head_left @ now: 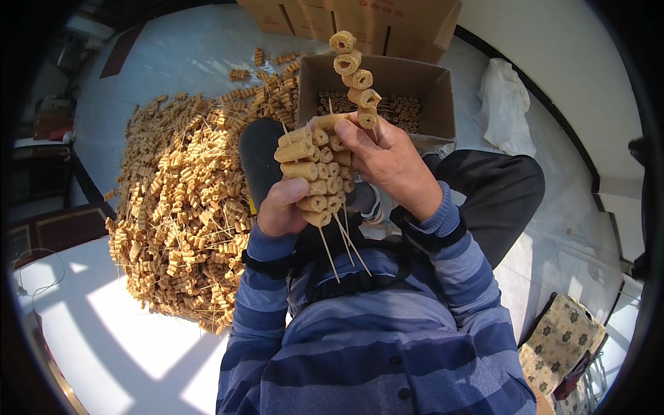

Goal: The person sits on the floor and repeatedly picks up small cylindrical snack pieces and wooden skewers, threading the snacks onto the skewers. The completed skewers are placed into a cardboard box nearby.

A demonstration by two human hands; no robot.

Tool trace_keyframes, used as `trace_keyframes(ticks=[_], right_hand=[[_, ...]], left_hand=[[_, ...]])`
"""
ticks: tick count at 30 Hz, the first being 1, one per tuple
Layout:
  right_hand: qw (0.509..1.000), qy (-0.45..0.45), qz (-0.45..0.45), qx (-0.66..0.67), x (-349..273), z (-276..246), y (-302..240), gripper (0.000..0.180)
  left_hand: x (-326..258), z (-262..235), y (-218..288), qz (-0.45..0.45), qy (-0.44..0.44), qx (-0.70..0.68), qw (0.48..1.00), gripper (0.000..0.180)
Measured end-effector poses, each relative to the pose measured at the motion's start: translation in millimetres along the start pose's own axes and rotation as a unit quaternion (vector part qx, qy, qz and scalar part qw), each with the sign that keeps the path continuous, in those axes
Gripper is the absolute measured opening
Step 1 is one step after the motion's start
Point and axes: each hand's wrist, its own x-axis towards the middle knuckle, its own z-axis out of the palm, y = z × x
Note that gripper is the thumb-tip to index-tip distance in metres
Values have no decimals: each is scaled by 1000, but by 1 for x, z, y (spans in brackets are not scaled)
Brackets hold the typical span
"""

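My left hand is closed round a bundle of skewers threaded with short, hollow tan rolls. Bare stick ends poke out below the bundle, and a few points show above it. At the bundle's upper right, my right hand grips a single skewer of rolls that stands upright, its rolls apart from the bundle. The right thumb and fingertips also press on a roll at the bundle's top. An open cardboard box, with many such skewers laid inside, is just beyond my hands.
A large heap of skewered rolls spreads over the floor to my left. Closed cardboard cartons stand behind the open box. A white plastic bag lies at the right, and a flower-patterned cloth item sits at the lower right.
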Motion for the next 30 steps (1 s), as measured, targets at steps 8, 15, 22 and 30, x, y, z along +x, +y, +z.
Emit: trace_keyframes(ticks=[8,15,22,30], right_hand=[[986,-80,89,-114,12,-15,-6,43],[989,-27,148,-8,4,-23,8,40],[988,-48,124,-82,-8,-22,31,41],[947,-37,33,-317,-23,-13,32,42]], left_hand=[[0,3,-4,16,1,-12,1000,88],[5,2,9,106,104,-11,989,86],[12,3,12,96,41,-74,992,88],[12,7,11,113,38,-85,989,90]])
